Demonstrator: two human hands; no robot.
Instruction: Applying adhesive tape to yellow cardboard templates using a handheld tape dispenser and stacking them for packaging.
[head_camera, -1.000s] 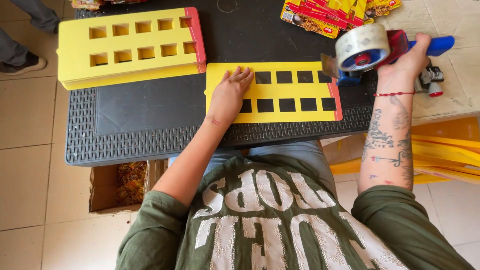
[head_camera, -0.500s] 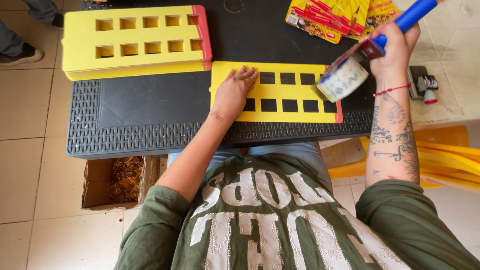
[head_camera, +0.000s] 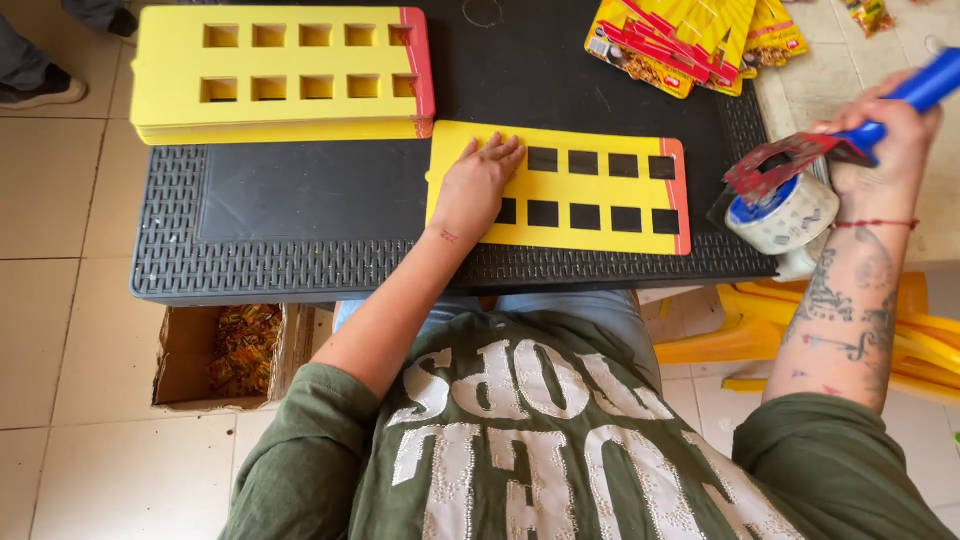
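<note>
1. The yellow card (head_camera: 590, 187) with two rows of square cut-outs and a red strip on its right end lies flat on the black ribbed surface (head_camera: 300, 240), right of the middle and near the front edge.
2. Your left hand (head_camera: 478, 183) lies palm down on the card's left end, fingers spread flat and pressing on it; its grip is open, nothing clasped.
3. Your right hand (head_camera: 885, 135) is raised just beyond the surface's right edge, its grip clamped round the blue handle of a tape dispenser (head_camera: 800, 185). The dispenser's red metal guard points left toward the card, and the roll of pale tape hangs below the hand, apart from the card.
4. A stack of the same yellow cards (head_camera: 280, 75), red strip on the right, sits at the back left of the surface, well apart from the single card.
5. Yellow and red packets (head_camera: 690, 40) are heaped at the back right corner.
6. On the tiled floor to your left stands an open cardboard box (head_camera: 220, 350) with small wrapped pieces inside.
7. Yellow plastic furniture (head_camera: 920, 335) shows under your right forearm.
</note>
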